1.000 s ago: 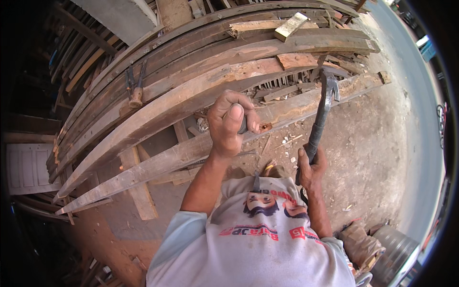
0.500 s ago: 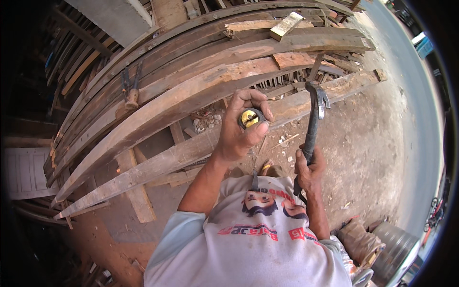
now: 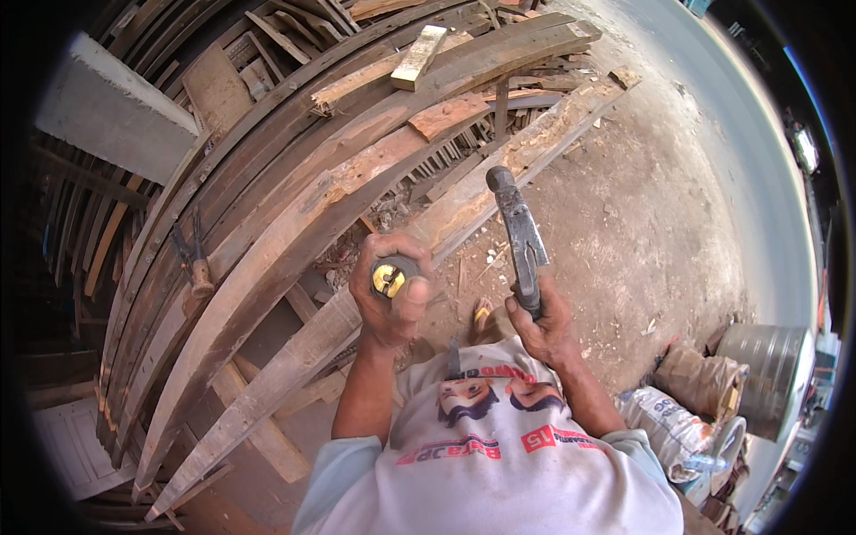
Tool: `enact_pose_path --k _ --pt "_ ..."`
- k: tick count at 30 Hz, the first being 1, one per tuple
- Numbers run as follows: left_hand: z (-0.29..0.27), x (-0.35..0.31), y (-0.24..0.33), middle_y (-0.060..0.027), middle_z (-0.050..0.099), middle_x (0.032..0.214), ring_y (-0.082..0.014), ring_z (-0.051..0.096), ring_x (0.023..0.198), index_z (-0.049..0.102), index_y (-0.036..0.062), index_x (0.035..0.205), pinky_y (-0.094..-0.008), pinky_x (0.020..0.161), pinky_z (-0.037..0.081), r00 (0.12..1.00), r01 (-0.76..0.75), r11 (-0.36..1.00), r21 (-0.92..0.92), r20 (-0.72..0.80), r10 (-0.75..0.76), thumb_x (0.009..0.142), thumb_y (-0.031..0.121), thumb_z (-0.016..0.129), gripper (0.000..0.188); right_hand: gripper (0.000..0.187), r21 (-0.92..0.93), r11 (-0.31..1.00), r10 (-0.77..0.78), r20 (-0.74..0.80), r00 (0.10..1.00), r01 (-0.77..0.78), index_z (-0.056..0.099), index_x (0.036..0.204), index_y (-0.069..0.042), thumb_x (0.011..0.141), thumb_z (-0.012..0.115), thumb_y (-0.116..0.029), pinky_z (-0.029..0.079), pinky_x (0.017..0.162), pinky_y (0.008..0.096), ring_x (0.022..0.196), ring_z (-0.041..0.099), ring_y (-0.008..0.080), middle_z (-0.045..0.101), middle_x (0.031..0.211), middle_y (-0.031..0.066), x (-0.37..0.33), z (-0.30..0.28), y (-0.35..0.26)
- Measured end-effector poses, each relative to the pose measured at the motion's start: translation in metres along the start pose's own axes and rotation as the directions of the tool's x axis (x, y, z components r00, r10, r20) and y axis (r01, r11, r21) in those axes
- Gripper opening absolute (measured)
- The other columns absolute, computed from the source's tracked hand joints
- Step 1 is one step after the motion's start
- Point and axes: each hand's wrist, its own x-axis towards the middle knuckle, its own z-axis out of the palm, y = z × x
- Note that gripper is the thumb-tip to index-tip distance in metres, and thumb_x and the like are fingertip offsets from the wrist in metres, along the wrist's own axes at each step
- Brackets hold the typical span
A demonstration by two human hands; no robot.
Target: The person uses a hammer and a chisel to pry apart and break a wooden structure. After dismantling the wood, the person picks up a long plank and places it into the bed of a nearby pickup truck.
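Note:
My left hand (image 3: 390, 312) is closed around a small round thing with a dark rim and a yellow face (image 3: 389, 280). I see it end-on, so its length and exact kind are hidden. A narrow grey blade-like piece (image 3: 453, 358) shows below, at the shirt's hem; I cannot tell whether it belongs to it. My right hand (image 3: 546, 323) grips a claw hammer (image 3: 517, 227) with a worn metal head. The head is raised above the hand, and most of the handle is hidden. Both hands are held in front of my body, apart from each other.
Long curved wooden beams (image 3: 294, 267) lie side by side ahead and to the left. A short squared block (image 3: 419, 58) and a two-pronged tool with a wooden end (image 3: 196, 267) rest on them. At the right stand a metal drum (image 3: 762, 379) and sacks (image 3: 664, 415).
The view has turned, and the scene has shifted leftward. The hammer has tilted, so its head now points up toward me. My left hand keeps its round thing, lower in the picture.

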Motion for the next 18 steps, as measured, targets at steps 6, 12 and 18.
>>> enact_pose_path --k 6,12,18 --pt "0.022 0.000 0.010 -0.0061 0.054 0.082 -0.0153 0.055 0.073 0.052 0.0036 0.106 -0.0305 0.066 0.047 0.995 -0.083 0.996 -0.020 -0.050 0.082 0.095 0.058 0.067 0.057 0.031 -0.005 0.962 0.274 0.111 0.955 -0.275 0.064 0.109 -0.003 0.095 0.073 -0.029 0.048 0.060 0.0424 0.063 0.061 0.0280 0.057 0.071 0.0142 -0.011 -0.017 0.008" --pt "0.080 0.013 0.012 -0.0053 0.051 0.078 -0.0158 0.052 0.071 0.052 0.0037 0.105 -0.0304 0.065 0.044 0.977 -0.199 0.980 -0.013 0.079 0.200 0.097 0.056 0.062 0.054 0.032 -0.026 0.985 0.171 0.118 0.978 -0.169 0.061 0.108 -0.004 0.096 0.071 -0.033 0.049 0.062 0.0477 0.067 0.065 0.0373 0.061 0.072 0.0178 -0.021 -0.050 0.022" --pt "0.158 0.023 -0.007 -0.0044 0.048 0.083 -0.0163 0.048 0.072 0.051 0.0029 0.106 -0.0304 0.066 0.041 0.965 -0.125 0.990 0.068 0.242 0.105 0.100 0.047 0.054 0.045 0.030 0.019 0.994 0.112 0.011 0.994 -0.112 0.055 0.108 -0.005 0.096 0.069 -0.029 0.049 0.062 0.0501 0.068 0.064 0.0402 0.062 0.073 0.0188 -0.022 -0.133 0.052"
